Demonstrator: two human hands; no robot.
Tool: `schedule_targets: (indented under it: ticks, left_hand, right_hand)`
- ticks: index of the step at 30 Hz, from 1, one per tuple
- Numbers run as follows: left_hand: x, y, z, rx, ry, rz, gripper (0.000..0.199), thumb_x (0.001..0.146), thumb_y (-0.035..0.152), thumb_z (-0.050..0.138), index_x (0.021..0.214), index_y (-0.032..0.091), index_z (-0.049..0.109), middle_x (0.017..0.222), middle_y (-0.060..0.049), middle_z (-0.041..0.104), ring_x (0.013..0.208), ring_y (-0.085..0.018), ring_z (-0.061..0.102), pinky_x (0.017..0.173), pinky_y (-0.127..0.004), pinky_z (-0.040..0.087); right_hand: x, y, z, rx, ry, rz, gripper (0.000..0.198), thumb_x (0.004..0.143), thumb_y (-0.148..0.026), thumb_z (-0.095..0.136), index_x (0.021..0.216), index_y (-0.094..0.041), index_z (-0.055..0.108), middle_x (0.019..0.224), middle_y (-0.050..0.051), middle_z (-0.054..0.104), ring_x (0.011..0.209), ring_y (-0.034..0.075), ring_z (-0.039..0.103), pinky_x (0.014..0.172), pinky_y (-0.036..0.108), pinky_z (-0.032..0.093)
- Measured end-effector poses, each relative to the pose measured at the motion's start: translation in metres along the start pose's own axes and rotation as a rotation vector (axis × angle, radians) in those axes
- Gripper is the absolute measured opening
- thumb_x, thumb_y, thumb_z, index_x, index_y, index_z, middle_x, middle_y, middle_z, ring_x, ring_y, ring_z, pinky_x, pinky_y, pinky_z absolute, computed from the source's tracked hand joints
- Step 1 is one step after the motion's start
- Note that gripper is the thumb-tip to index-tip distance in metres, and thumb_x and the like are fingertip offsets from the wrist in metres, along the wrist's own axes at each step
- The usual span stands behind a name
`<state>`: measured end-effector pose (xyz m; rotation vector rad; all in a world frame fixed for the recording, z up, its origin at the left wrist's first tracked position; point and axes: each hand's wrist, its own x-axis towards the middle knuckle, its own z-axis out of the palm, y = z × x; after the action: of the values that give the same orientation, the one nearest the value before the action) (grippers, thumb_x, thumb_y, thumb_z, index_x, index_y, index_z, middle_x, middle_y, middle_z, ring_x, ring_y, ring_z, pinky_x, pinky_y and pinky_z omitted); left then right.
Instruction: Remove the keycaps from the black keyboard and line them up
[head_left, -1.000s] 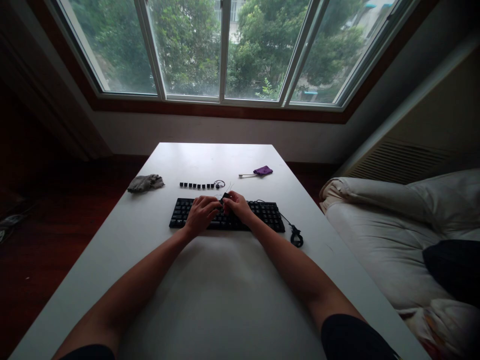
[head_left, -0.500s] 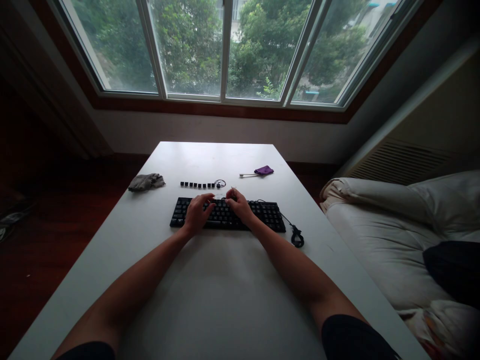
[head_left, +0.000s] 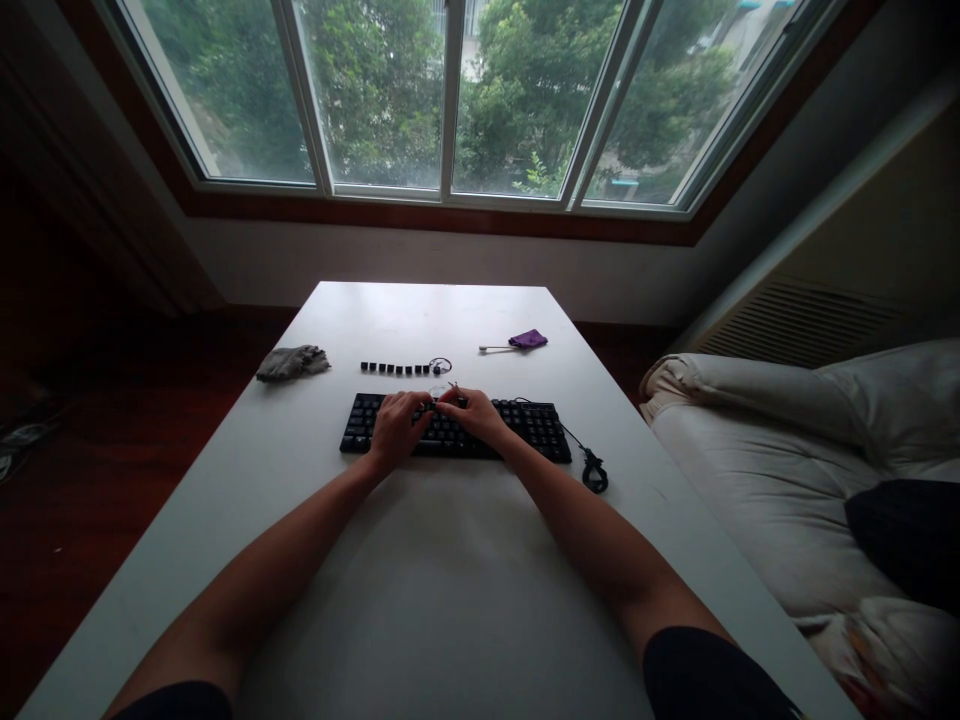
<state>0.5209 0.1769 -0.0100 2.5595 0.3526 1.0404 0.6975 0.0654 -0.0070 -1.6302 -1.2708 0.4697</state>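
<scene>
A black keyboard (head_left: 525, 425) lies across the white table, its middle partly hidden by my hands. My left hand (head_left: 397, 425) is over its left half, thumb and forefinger closed on something small and dark that I cannot make out. Just to the right, my right hand (head_left: 476, 412) holds a small keycap puller (head_left: 454, 386), whose thin wire prongs stick up past the fingers. The fingertips of both hands meet above the upper keys. Behind the keyboard, several loose black keycaps (head_left: 397, 369) form a row, with a thin dark ring (head_left: 442, 366) at its right end.
The keyboard's bundled cable (head_left: 595, 472) lies to the right. A grey cloth (head_left: 293, 363) rests at the table's left edge. Farther back on the right are a purple cloth (head_left: 529, 339) and a white-tipped stick (head_left: 495, 349). A pale sofa (head_left: 757, 470) stands right of the table (head_left: 427, 310).
My right hand has moved left, bringing the puller to my left hand's fingertips. My left thumb and forefinger have closed together. The keyboard and row of keycaps stay in place.
</scene>
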Motion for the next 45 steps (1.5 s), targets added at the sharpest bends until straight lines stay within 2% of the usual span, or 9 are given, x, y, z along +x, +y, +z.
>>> schedule_targets:
  ticks: [4,8,12,16,21,27,36,45]
  left_hand:
    - [0.000,0.003,-0.001,0.014,-0.001,0.017,0.017,0.096,0.028,0.061,0.113,0.024,0.060,0.104,-0.004,0.072,0.099,-0.023,0.065,0.092,-0.040,0.046]
    - [-0.001,0.006,0.000,0.055,-0.017,-0.003,0.022,0.100,0.032,0.055,0.119,0.022,0.058,0.112,-0.007,0.070,0.104,-0.024,0.064,0.094,-0.041,0.046]
    - [-0.002,0.009,0.004,0.121,-0.158,0.098,0.026,0.098,0.032,0.055,0.122,0.023,0.060,0.120,-0.009,0.068,0.111,-0.027,0.062,0.099,-0.044,0.045]
    - [-0.003,0.011,0.004,0.131,-0.285,0.211,0.042,0.094,0.038,0.061,0.134,0.023,0.057,0.134,-0.011,0.062,0.123,-0.030,0.057,0.104,-0.047,0.044]
    - [-0.005,0.010,0.002,0.152,-0.352,0.246,0.050,0.093,0.047,0.063,0.135,0.022,0.058,0.140,-0.012,0.059,0.128,-0.031,0.053,0.107,-0.049,0.043]
    - [-0.004,0.007,0.003,0.162,-0.360,0.241,0.052,0.091,0.051,0.065,0.135,0.023,0.060,0.139,-0.012,0.059,0.129,-0.032,0.052,0.108,-0.051,0.042]
    - [-0.002,0.008,0.002,0.160,-0.373,0.233,0.051,0.092,0.050,0.064,0.134,0.022,0.060,0.140,-0.013,0.058,0.128,-0.032,0.052,0.108,-0.050,0.042]
    - [-0.002,0.010,0.001,0.167,-0.390,0.231,0.055,0.086,0.050,0.070,0.134,0.024,0.060,0.140,-0.013,0.057,0.129,-0.033,0.051,0.108,-0.051,0.041]
  right_hand:
    - [0.000,-0.003,-0.001,-0.024,-0.002,0.012,0.030,0.084,-0.047,0.071,0.091,-0.019,0.076,0.075,0.001,0.070,0.072,0.017,0.062,0.067,0.027,0.046]
    - [0.009,0.000,-0.017,-0.098,0.062,0.078,0.031,0.083,-0.048,0.070,0.090,-0.019,0.076,0.066,-0.001,0.065,0.062,0.014,0.056,0.061,0.026,0.041]
    - [0.035,0.014,-0.040,-0.253,0.123,0.173,0.029,0.084,-0.047,0.071,0.089,-0.019,0.078,0.069,0.000,0.067,0.064,0.015,0.058,0.062,0.026,0.041]
    - [0.068,0.033,-0.051,-0.462,0.071,0.228,0.024,0.084,-0.043,0.073,0.091,-0.021,0.079,0.077,0.001,0.071,0.074,0.016,0.063,0.069,0.026,0.043]
    - [0.101,0.051,-0.041,-0.554,-0.014,0.280,0.024,0.087,-0.043,0.072,0.097,-0.022,0.079,0.087,0.003,0.074,0.081,0.018,0.065,0.073,0.026,0.045]
    - [0.120,0.063,-0.029,-0.652,-0.072,0.279,0.027,0.088,-0.044,0.071,0.103,-0.024,0.079,0.102,0.006,0.076,0.091,0.021,0.067,0.077,0.026,0.045]
    - [0.123,0.061,-0.020,-0.763,-0.082,0.269,0.029,0.092,-0.048,0.065,0.110,-0.028,0.076,0.108,0.006,0.076,0.097,0.022,0.066,0.078,0.027,0.046]
    - [0.115,0.055,-0.024,-0.697,-0.007,0.226,0.032,0.097,-0.049,0.058,0.108,-0.024,0.074,0.104,0.008,0.076,0.095,0.023,0.067,0.079,0.029,0.044]
